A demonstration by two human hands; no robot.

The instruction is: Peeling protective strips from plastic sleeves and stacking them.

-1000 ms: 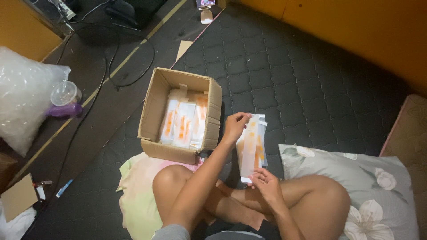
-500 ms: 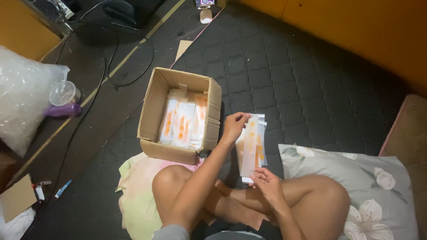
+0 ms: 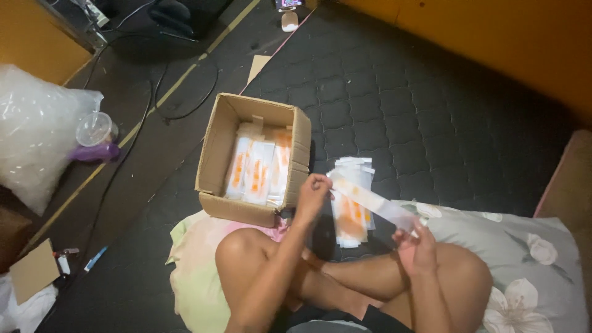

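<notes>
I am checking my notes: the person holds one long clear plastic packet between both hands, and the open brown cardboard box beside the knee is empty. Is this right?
Not quite. In the head view the open brown cardboard box is not empty: it holds rows of white and orange packets. The rest stands: the left hand and right hand hold one long clear plastic packet between them.

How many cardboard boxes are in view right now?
1: an open cardboard box on the dark mattress, left of the left hand, packed with white-and-orange packets. More could be off-frame.

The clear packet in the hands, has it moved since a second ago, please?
Yes. The clear packet has swung from upright to slanting across the packet stack beside the cardboard box.
</notes>
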